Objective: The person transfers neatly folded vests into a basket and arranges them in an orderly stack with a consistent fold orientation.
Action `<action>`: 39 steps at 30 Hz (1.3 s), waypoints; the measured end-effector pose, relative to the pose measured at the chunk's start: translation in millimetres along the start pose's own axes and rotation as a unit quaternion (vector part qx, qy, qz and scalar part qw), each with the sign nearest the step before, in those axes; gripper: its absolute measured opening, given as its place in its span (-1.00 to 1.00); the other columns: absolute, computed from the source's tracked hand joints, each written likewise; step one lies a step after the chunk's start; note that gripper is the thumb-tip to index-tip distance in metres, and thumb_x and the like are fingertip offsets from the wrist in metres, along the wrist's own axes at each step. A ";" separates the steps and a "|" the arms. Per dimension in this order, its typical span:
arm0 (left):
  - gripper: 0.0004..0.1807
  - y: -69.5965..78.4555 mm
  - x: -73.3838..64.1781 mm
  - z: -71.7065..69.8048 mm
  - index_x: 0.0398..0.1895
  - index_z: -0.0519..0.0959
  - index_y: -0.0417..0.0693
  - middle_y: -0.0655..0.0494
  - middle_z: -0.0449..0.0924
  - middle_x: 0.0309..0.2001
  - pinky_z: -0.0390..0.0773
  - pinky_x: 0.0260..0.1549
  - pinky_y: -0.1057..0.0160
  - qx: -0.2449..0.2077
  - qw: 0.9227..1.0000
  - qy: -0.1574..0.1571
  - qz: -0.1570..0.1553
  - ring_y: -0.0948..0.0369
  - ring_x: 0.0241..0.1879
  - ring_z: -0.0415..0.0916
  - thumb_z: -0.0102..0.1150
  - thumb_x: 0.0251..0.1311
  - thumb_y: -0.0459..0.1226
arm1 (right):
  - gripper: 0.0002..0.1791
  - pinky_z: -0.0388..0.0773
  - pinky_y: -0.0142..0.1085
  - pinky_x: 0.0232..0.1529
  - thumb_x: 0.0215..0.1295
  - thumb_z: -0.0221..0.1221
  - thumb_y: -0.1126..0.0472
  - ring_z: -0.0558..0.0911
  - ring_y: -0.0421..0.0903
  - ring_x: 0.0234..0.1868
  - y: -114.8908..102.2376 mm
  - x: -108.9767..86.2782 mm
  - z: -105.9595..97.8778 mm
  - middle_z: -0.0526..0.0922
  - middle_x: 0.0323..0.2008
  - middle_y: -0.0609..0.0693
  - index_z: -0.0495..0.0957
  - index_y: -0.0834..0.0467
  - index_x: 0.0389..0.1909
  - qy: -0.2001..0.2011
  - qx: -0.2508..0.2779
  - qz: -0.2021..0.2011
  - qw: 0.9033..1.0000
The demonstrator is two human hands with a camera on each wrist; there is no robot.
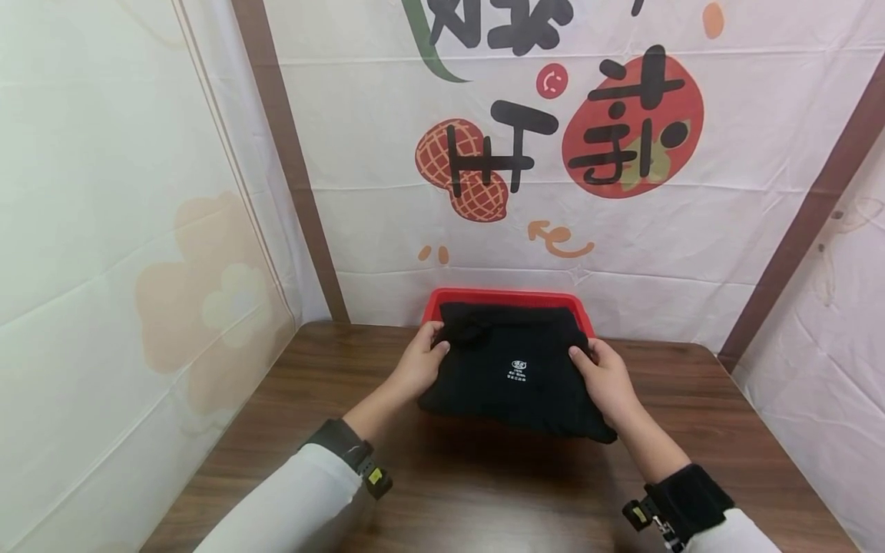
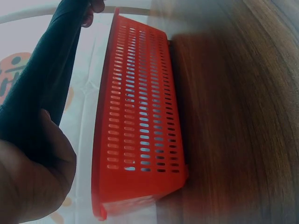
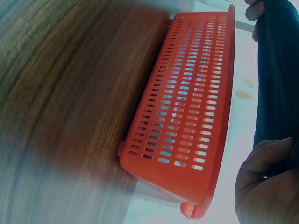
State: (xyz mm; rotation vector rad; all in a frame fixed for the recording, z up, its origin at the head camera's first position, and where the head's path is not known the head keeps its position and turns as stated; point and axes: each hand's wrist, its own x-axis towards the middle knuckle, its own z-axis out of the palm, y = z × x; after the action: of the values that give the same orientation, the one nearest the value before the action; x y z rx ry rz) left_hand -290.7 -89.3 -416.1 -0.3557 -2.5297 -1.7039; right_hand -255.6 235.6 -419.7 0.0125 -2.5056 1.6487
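Observation:
Both hands hold up a folded black garment (image 1: pixel 515 384) with a small white print near its middle. My left hand (image 1: pixel 420 361) grips its left edge, thumb on top. At the right edge, my right hand (image 1: pixel 608 380) pinches the cloth in the same way. Behind and beneath it stands a red plastic basket (image 1: pixel 512 295), mostly hidden by the garment in the head view. Both wrist views show the slotted side of the basket (image 2: pixel 140 102) and a gap between its rim and the cloth (image 3: pixel 278 79).
The basket stands on a dark wood-grain table (image 1: pixel 304 430), near its far edge. A white printed cloth wall (image 1: pixel 387 230) rises behind the table, with further cloth walls at left (image 1: pixel 104 307) and right (image 1: pixel 823 322). Dark bands with small devices circle both wrists.

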 end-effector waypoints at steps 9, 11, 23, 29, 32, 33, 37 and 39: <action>-0.56 -0.1 10.5 2.3 0.40 0.30 -0.26 -0.26 0.28 0.47 0.16 0.48 -0.16 -0.009 1.000 -0.002 0.005 -0.13 0.53 0.13 -0.01 0.53 -0.33 | -0.45 0.59 -0.38 -0.16 0.57 0.06 -0.06 0.64 -0.18 -0.17 -0.4 9.2 -3.0 0.64 0.07 0.27 0.41 0.29 0.31 -0.005 0.006 -0.007 1.000; -0.56 -0.6 11.8 4.1 0.39 0.30 -0.28 -0.28 0.28 0.47 0.16 0.48 -0.16 -0.012 1.000 -0.001 0.005 -0.14 0.53 0.13 -0.01 0.53 -0.34 | -0.45 0.59 -0.39 -0.16 0.57 0.06 -0.06 0.63 -0.18 -0.16 1.9 11.4 -2.8 0.64 0.07 0.26 0.42 0.29 0.30 -0.004 0.006 -0.006 1.000; -0.59 -5.9 25.8 6.8 0.36 0.33 -0.28 -0.29 0.31 0.43 0.17 0.48 -0.13 -0.020 1.000 0.016 0.003 -0.14 0.52 0.15 0.00 0.51 -0.37 | -0.45 0.58 -0.34 -0.12 0.58 0.04 -0.07 0.63 -0.10 -0.11 9.5 28.7 -0.1 0.64 0.07 0.24 0.43 0.26 0.32 -0.003 -0.008 -0.012 1.000; -0.57 -10.4 35.7 6.0 0.40 0.31 -0.27 -0.28 0.28 0.46 0.15 0.49 -0.12 -0.017 1.000 0.010 -0.005 -0.12 0.54 0.12 -0.03 0.53 -0.35 | -0.45 0.58 -0.30 -0.11 0.58 0.02 -0.09 0.62 -0.03 -0.09 9.5 37.9 1.1 0.64 0.06 0.23 0.42 0.25 0.33 -0.005 -0.019 -0.011 1.000; -0.56 -11.9 40.6 5.8 0.41 0.30 -0.25 -0.26 0.27 0.47 0.15 0.49 -0.11 -0.013 1.000 0.008 -0.006 -0.10 0.55 0.11 -0.02 0.54 -0.34 | -0.46 0.58 -0.29 -0.12 0.58 0.02 -0.10 0.62 -0.02 -0.10 10.5 42.5 1.6 0.64 0.03 0.22 0.44 0.22 0.30 -0.007 -0.018 -0.006 1.000; -0.56 -12.2 42.1 5.8 0.41 0.30 -0.24 -0.25 0.26 0.48 0.15 0.49 -0.10 -0.012 1.000 0.008 -0.007 -0.09 0.55 0.10 -0.02 0.54 -0.33 | -0.47 0.58 -0.28 -0.12 0.58 0.01 -0.10 0.62 -0.02 -0.10 10.9 43.9 1.7 0.64 0.04 0.21 0.44 0.22 0.30 -0.008 -0.016 -0.004 1.000; -0.55 -13.0 46.1 5.6 0.42 0.29 -0.23 -0.24 0.25 0.49 0.15 0.49 -0.11 -0.011 1.000 0.004 -0.012 -0.09 0.55 0.09 -0.03 0.55 -0.32 | -0.47 0.57 -0.27 -0.09 0.59 0.01 -0.09 0.62 0.01 -0.05 12.1 48.8 2.0 0.63 0.07 0.22 0.43 0.22 0.30 -0.010 -0.016 0.000 1.000; -0.55 -14.0 48.5 5.7 0.42 0.29 -0.23 -0.25 0.25 0.48 0.15 0.49 -0.11 -0.008 1.000 0.004 -0.015 -0.09 0.55 0.10 -0.03 0.55 -0.32 | -0.47 0.56 -0.24 -0.06 0.59 0.00 -0.09 0.61 0.03 -0.02 12.5 51.2 2.4 0.63 0.08 0.23 0.43 0.23 0.31 -0.012 -0.020 0.000 1.000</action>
State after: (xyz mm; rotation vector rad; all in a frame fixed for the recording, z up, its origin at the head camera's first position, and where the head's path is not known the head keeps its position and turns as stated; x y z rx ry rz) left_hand -340.5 -81.7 -421.9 -0.3149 -2.5299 -1.7331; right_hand -307.7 242.0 -425.7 0.0276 -2.5550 1.6075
